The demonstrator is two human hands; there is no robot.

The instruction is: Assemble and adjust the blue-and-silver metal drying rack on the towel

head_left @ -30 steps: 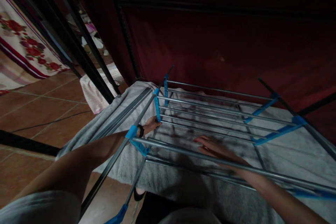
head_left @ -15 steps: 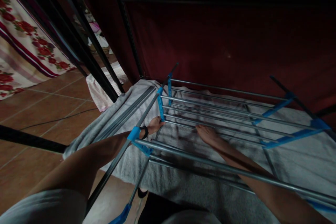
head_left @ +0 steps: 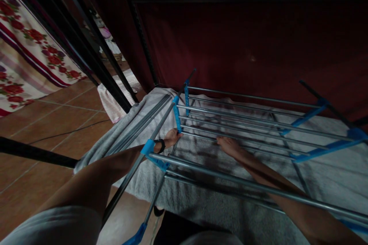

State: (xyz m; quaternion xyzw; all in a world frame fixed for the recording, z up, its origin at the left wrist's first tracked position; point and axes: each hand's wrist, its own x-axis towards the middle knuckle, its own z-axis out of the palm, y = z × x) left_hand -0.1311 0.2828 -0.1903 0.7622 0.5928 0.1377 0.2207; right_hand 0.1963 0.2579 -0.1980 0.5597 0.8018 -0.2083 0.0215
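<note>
A metal drying rack (head_left: 244, 122) with grey rods and blue plastic joints stands in front of me. Under its upper rods a grey towel (head_left: 201, 195) is spread on a lower level. My left hand (head_left: 171, 138) reaches under the left side bar and rests on the towel's left part beside a blue joint (head_left: 177, 116); a dark band sits on that wrist. My right hand (head_left: 230, 145) lies flat on the towel below the middle rods, fingers stretched forward. Neither hand visibly grips anything.
A dark red curtain (head_left: 244, 46) hangs behind the rack. Black metal poles (head_left: 94, 46) slant at the left. A pink-white cloth (head_left: 112, 99) lies on the terracotta tile floor (head_left: 43, 130), and a floral fabric (head_left: 25, 46) sits at the far left.
My right hand has slid forward over the towel, away from me, under the rods. My left hand has stayed beside the blue joint. The view has shifted slightly.
</note>
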